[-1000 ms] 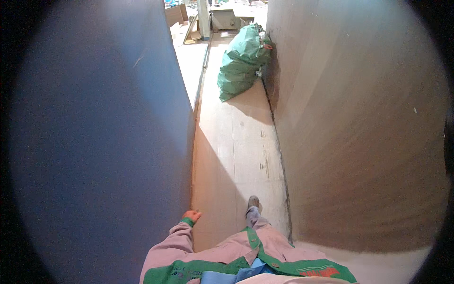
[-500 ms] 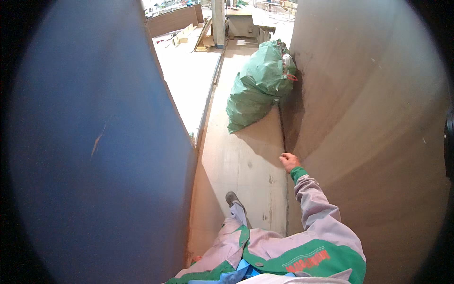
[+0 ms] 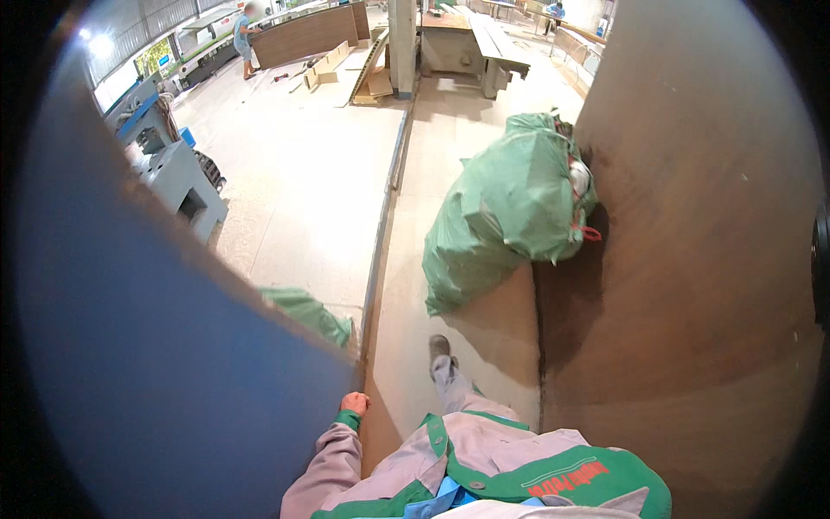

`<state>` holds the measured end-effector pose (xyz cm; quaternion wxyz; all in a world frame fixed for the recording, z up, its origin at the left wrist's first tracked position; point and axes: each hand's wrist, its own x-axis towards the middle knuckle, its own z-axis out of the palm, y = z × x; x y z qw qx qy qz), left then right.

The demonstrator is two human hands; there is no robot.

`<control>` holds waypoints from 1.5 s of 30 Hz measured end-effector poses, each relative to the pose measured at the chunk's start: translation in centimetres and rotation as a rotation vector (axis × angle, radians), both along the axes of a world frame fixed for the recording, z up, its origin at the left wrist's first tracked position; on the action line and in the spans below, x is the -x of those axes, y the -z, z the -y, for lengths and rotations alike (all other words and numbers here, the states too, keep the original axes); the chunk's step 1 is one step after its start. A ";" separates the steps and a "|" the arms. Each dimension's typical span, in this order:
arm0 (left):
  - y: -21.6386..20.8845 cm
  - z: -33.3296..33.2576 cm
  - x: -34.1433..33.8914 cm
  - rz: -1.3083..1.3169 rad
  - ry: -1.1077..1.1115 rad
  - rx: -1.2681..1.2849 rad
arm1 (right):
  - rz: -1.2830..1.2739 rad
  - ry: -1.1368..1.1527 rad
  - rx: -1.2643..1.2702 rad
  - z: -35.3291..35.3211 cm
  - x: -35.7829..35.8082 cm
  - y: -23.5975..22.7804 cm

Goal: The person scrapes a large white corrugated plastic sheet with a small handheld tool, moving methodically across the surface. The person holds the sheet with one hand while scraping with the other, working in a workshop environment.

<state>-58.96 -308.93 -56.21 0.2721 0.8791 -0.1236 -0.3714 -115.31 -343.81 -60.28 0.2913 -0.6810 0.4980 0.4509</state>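
Note:
My left hand point(image 3: 355, 403) hangs low beside the bottom corner of the blue panel point(image 3: 199, 346), fingers curled closed. I see nothing in its grasp. My right hand is out of view. Ahead of me a big stuffed green sack point(image 3: 506, 203) leans against the brown panel point(image 3: 692, 285) on my right, a red tie showing at its side. Part of another green sack point(image 3: 307, 313) shows past the edge of the blue panel.
A floor rail point(image 3: 387, 186) runs ahead to a pillar point(image 3: 401, 52). Beyond stand a machine table point(image 3: 458, 48), brown boards point(image 3: 303, 39) and a person point(image 3: 243, 39) at the far left. Grey machinery point(image 3: 177, 182) is nearer on the left.
I have stepped forward, so the large green sack is nearer and more of the hall shows on the left. My right hand has dropped from view; my left hand has swung forward.

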 end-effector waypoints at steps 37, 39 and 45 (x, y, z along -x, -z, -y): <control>-24.7 52.0 -124.3 0.299 -0.420 0.296 | 0.236 -0.240 -0.074 63.6 -140.6 -17.9; -25.0 53.1 -133.3 0.417 -0.417 0.311 | 0.194 -0.346 -0.064 66.2 -144.5 -15.3; -16.8 48.7 -149.5 0.271 -0.270 -0.250 | 0.261 -0.794 -0.054 75.1 -169.1 -9.4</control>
